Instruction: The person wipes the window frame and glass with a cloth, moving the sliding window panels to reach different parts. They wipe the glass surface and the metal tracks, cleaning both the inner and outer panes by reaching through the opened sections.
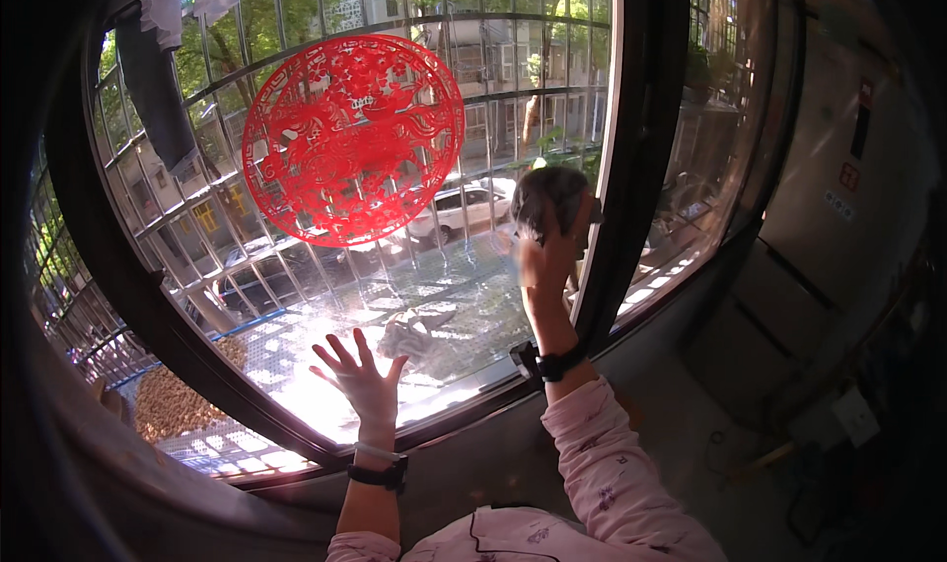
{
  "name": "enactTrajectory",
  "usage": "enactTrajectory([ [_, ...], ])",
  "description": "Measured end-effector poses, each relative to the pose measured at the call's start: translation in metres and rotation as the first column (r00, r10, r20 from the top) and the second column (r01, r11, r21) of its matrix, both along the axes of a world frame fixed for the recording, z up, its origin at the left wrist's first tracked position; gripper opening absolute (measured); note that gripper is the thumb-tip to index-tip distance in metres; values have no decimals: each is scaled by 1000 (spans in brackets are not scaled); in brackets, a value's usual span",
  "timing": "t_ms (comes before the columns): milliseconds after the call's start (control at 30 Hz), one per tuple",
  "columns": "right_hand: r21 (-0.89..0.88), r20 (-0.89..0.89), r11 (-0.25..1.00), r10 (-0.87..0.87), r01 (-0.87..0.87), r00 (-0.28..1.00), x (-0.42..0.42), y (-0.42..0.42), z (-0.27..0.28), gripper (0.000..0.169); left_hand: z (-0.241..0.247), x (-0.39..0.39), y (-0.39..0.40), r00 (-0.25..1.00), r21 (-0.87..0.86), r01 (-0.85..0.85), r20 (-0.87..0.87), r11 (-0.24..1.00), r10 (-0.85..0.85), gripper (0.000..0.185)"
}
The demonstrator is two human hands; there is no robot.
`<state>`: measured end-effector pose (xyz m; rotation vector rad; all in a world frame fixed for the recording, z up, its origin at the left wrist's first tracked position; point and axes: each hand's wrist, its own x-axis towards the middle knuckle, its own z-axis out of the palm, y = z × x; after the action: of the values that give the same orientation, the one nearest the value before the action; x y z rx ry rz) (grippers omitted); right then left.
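My right hand (551, 255) presses a bunched dark cloth (549, 196) to the window pane (481, 273), close to the right-hand frame. Fingers spread wide, my left hand (361, 381) is at the lower part of the same pane and holds nothing; whether its palm touches the glass I cannot tell. A round red paper-cut decoration (354, 140) is on the glass above my left hand. Beyond the pane, a crumpled pale cloth (410, 333) lies on a perforated ledge sheet (459, 296).
A dark window frame (644, 148) rises to my right. Metal security bars (325, 266) stand outside. A heap of small brown pieces (174, 399) lies on the ledge at left. Something dark (155, 89) hangs at upper left. A pale cabinet or door (828, 170) stands at far right.
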<state>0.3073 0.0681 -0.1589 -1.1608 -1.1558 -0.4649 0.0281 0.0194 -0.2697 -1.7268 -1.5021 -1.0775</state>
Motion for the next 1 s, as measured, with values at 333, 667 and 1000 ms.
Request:
enactTrajectory([
  [333, -209, -104, 977, 12, -34, 994, 2, -26, -142, 60, 2, 4, -1, 995, -28, -83, -65, 996, 81, 112],
  [667, 126, -71, 991, 52, -43, 996, 59, -7, 21, 45, 1, 2, -1, 996, -32, -89, -17, 995, 89, 113],
  [1000, -120, 5, 991, -60, 61, 998, 43, -18, -79, 51, -2, 5, -3, 993, -40, -119, -34, 992, 118, 111],
])
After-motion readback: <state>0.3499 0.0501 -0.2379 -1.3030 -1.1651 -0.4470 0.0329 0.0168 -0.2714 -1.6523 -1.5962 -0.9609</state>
